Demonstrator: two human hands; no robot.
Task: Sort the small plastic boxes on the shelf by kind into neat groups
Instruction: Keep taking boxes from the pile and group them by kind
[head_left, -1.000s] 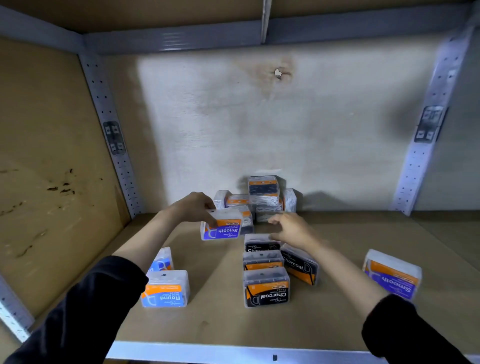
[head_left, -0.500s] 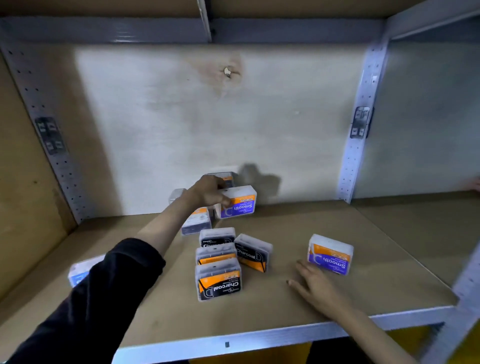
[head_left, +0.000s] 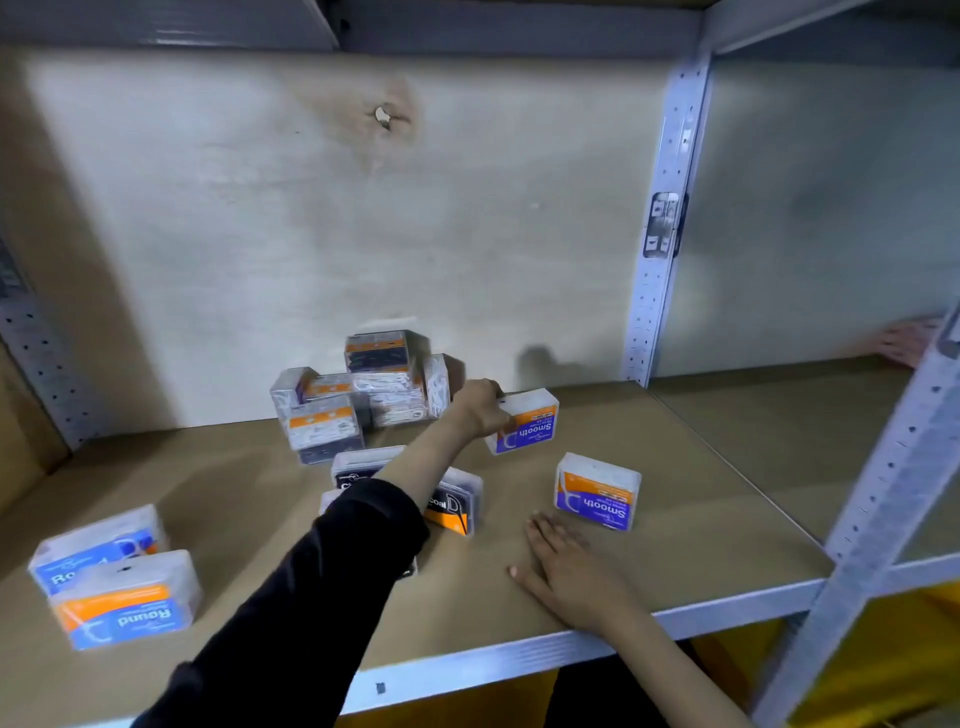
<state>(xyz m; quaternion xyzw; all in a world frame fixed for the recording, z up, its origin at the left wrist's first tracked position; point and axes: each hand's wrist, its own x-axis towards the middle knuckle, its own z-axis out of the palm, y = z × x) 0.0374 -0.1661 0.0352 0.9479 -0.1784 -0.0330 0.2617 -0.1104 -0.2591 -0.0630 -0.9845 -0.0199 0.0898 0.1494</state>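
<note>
Now L hand (head_left: 480, 410) has fingers curled round a Smooth box (head_left: 527, 422), seemingly touching the shelf (head_left: 685, 467) (blurred), near 2nd Smooth box (head_left: 597, 491). R hand (head_left: 566, 571) lies flat on shelf, fingers straight, holding nothing.

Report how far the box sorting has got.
Done: two Round boxes sit together front left; Charcoal boxes cluster mid-shelf; one Smooth box stands right. In hand: the left hand grips a second Smooth box behind it; the right hand rests flat on the shelf. Left: the mixed pile by the back wall.
</note>
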